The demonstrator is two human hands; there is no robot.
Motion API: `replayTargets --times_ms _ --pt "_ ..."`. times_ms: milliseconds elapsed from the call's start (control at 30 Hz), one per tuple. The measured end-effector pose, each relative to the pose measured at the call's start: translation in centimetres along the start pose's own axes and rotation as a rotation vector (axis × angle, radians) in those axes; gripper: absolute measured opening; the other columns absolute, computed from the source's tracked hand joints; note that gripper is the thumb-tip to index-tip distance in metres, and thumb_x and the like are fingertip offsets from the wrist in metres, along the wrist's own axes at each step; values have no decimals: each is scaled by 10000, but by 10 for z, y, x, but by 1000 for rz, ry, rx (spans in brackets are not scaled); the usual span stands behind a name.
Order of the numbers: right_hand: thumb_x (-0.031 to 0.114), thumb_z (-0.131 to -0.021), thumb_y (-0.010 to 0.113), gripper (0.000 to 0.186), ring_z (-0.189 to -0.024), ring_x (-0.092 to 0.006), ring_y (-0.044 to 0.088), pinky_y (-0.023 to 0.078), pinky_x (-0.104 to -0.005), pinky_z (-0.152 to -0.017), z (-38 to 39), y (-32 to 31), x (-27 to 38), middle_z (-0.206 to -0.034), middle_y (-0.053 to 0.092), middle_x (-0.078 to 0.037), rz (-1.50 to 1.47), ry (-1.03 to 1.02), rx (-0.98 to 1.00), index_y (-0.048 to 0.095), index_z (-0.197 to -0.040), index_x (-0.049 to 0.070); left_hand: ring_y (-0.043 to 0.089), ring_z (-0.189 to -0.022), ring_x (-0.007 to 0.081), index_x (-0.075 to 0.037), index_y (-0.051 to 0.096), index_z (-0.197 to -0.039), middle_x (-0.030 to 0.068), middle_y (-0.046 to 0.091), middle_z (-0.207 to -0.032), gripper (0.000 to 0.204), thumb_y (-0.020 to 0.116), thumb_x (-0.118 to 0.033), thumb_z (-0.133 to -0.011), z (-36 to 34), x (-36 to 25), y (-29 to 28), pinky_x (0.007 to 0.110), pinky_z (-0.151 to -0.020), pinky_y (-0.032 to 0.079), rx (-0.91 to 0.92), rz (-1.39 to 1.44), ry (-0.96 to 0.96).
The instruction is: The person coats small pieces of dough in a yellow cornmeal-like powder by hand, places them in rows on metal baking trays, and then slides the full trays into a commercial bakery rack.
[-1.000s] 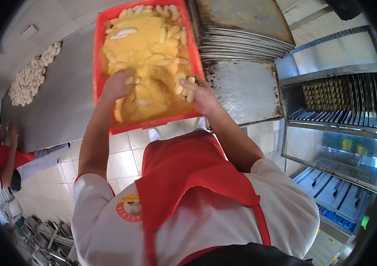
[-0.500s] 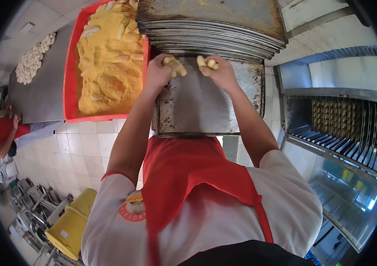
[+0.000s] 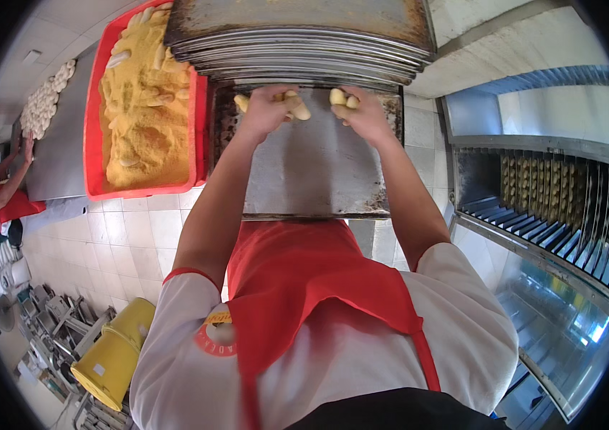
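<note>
My left hand [image 3: 266, 113] is closed round several dough pieces [image 3: 299, 110], finger-shaped and pale yellow, that stick out on both sides of it. More of the same dough pieces [image 3: 344, 99] are gripped in my right hand [image 3: 364, 116], level with the left one. Both hands hang over the far part of a worn dark metal baking tray [image 3: 304, 172]. How many pieces each hand holds is partly hidden by the fingers. To the left stands a red bin [image 3: 200, 129] holding yellow crumbs [image 3: 150, 129] and more dough pieces.
Behind the tray rises a stack of baking trays [image 3: 304, 54]. A metal rack [image 3: 541, 186] with loaded trays stands on the right. At far left, another person's hand [image 3: 29, 147] is beside white dough balls [image 3: 46, 100] on a table. Yellow buckets [image 3: 114, 355] stand lower left.
The tray, bin and stack have shifted left in the picture. Both hands, still holding dough pieces, are farther right over the tray. The other person has reached toward the dough balls.
</note>
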State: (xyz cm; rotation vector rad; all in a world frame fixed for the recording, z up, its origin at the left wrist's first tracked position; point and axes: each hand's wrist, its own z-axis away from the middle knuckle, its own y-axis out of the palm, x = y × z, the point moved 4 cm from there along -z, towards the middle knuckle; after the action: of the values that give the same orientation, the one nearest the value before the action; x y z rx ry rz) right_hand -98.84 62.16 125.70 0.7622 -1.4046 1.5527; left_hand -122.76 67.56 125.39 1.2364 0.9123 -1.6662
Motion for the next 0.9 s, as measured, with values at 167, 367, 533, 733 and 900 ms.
replayTargets --times_ms 167,367,533,733,900 --pt "382 -751 891 487 -1021 -417 699 556 -470 -910 -8 3 1 -1037 750 -180 474 -90 -53 740 -1132 119 729 -935 412 -69 731 -1249 241 749 -1063 494 841 -251 -802 -34 16 37 447 -829 592 -128 -831 247" --pt "261 -778 866 425 -1044 -373 707 556 -452 -953 15 -42 -29 -1107 741 -174 216 -150 -241 705 -1128 83 683 -1079 440 -35 683 -1220 250 735 -1047 448 804 -121 -798 -20 -2 55 480 -934 567 -222 -780 295" --pt "147 -790 836 342 -1023 -370 700 557 -469 -897 14 -35 -26 -1056 729 -151 395 -329 -428 711 -1103 90 721 -1014 387 -68 665 -1241 222 745 -1048 476 850 -193 -820 -29 7 51 460 -866 575 -248 -846 295" --pt "173 -787 828 306 -1009 -384 682 556 -470 -875 34 -9 2 -1043 710 -148 481 -468 -507 724 -1069 113 702 -892 269 -9 684 -1181 153 735 -1018 338 804 -110 -881 10 -19 10 360 -773 568 -275 -134 165" --pt "116 -844 746 236 -1007 -387 694 563 -479 -919 18 22 -12 -1027 727 -163 499 -447 -362 749 -1079 123 620 -866 168 136 578 -1208 139 613 -1012 274 576 -87 -1050 53 -25 -137 248 -768 567 85 1169 -69"
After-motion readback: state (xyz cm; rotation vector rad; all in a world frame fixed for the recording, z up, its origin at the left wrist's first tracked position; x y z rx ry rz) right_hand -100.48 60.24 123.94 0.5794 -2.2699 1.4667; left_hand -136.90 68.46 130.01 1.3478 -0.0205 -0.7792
